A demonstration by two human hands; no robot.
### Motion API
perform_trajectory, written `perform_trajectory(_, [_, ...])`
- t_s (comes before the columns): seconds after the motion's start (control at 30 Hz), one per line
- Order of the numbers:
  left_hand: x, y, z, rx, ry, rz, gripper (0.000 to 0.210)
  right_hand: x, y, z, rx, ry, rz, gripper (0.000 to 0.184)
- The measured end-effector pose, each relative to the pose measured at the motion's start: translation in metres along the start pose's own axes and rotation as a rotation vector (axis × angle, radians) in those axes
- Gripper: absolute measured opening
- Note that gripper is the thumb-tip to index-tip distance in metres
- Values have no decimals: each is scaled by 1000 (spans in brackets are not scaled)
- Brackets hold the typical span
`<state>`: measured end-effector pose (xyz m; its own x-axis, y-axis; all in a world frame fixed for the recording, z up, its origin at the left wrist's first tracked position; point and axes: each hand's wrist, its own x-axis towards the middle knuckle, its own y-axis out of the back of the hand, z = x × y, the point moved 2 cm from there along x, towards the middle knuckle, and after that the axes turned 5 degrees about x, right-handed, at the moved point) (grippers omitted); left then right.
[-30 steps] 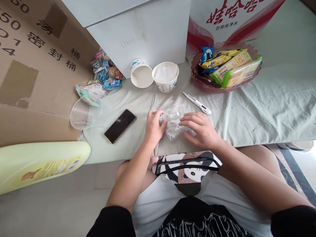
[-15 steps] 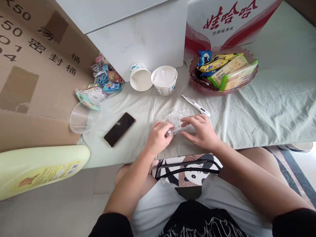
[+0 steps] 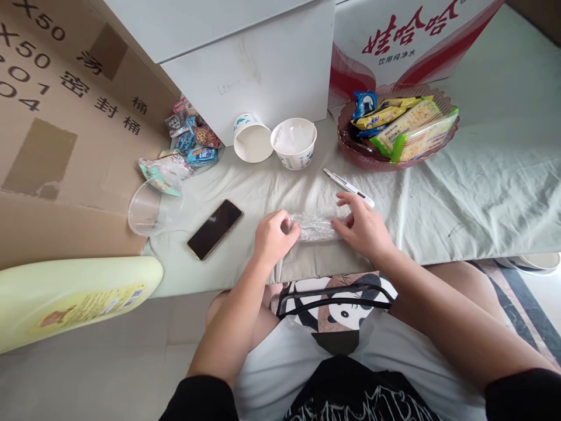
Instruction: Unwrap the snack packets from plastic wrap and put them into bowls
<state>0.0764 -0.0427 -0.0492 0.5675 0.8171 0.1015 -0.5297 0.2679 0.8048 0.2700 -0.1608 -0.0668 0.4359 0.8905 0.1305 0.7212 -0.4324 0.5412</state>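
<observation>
A crumpled clear plastic wrap (image 3: pixel 316 225), rolled into a short bundle, lies on the pale green cloth (image 3: pixel 473 187) near the front edge. My left hand (image 3: pixel 275 238) pinches its left end. My right hand (image 3: pixel 363 227) holds its right end, fingers curled over it. A white utility knife (image 3: pixel 349 187) lies just beyond my right hand's fingertips. A black phone (image 3: pixel 214 228) rests to the left of my left hand.
Two white paper cups (image 3: pixel 253 137) (image 3: pixel 294 142) stand by a white box (image 3: pixel 249 64). A pink bowl (image 3: pixel 355 153) of snack packets sits back right. Loose snack packets (image 3: pixel 188 137) and a clear plastic lid (image 3: pixel 149 207) lie left, against cardboard boxes (image 3: pixel 65 128).
The loose, puffed plastic wrap has been pressed and rolled into a narrow bundle. Both hands shifted from its sides to its two ends.
</observation>
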Motion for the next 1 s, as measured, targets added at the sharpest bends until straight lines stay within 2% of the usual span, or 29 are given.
perform_trajectory(0.03, [0,-1,-1,39,-4,-3,14,0,0,0,-64,46,31,45])
perform_trajectory(0.1, [0,-2,-2,80,-25,-6,27,-2,1,-3,-173,180,108,35])
perform_trajectory(0.17, [-1,-4,-4,93,-53,-16,34,-5,1,-9,-233,368,106,26])
perform_trajectory(0.23, [0,-5,-5,89,-62,-30,32,-9,-3,-13,-272,520,-12,24])
perform_trajectory(0.3, [1,-5,-7,50,-60,-7,28,-11,-8,-14,-306,556,-153,26])
perform_trajectory(0.4, [4,-3,-11,-102,-32,51,20,-9,-8,-10,-286,412,-194,18])
perform_trajectory(0.5, [6,-2,-13,-409,58,19,33,-4,-4,-8,4,181,-154,24])
perform_trajectory(0.57, [6,-6,-10,-710,131,-103,50,-3,-5,-10,377,-10,-175,27])
perform_trajectory(0.63, [4,-13,-1,-985,169,-335,66,-4,-8,-13,712,-184,-208,34])
perform_trajectory(0.7, [1,-21,10,-1113,185,-524,72,-6,-12,-17,850,-276,-230,40])
perform_trajectory(0.73, [1,-24,14,-1107,196,-539,70,-6,-12,-18,838,-286,-242,41])
perform_trajectory(0.77, [1,-26,16,-1069,211,-502,65,-6,-11,-19,783,-279,-251,41])
perform_trajectory(0.87, [5,-28,19,-911,254,-337,46,-6,-5,-18,534,-206,-223,37])
perform_trajectory(0.93, [6,-29,20,-866,264,-357,41,-6,-2,-16,471,-175,-230,37])
perform_trajectory(1.0, [6,-28,21,-875,266,-413,41,-6,-3,-15,534,-177,-284,37])
